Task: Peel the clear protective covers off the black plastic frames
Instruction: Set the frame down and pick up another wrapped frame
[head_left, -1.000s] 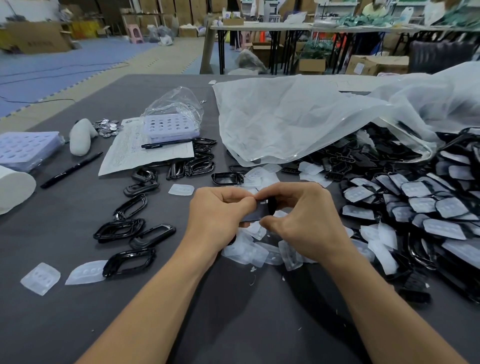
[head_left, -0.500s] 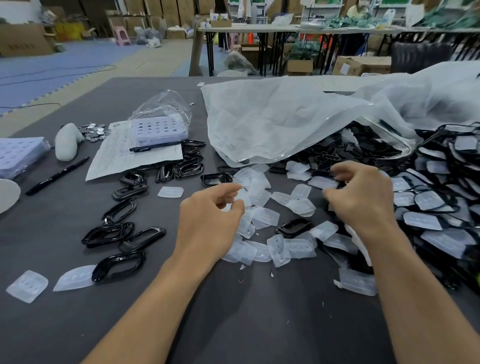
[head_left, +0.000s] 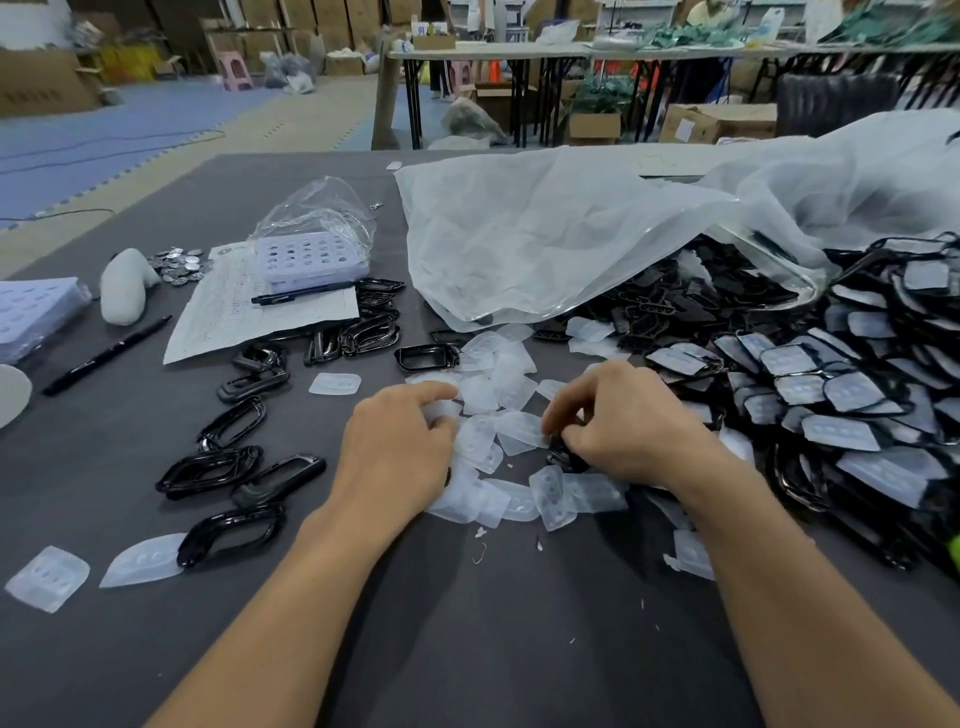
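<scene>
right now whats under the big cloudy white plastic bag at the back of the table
Black plastic frames sit heaped under the lifted right edge of the large cloudy white plastic bag, clear plastic covers by its front edge. The film hides whatever lies further under.
</scene>
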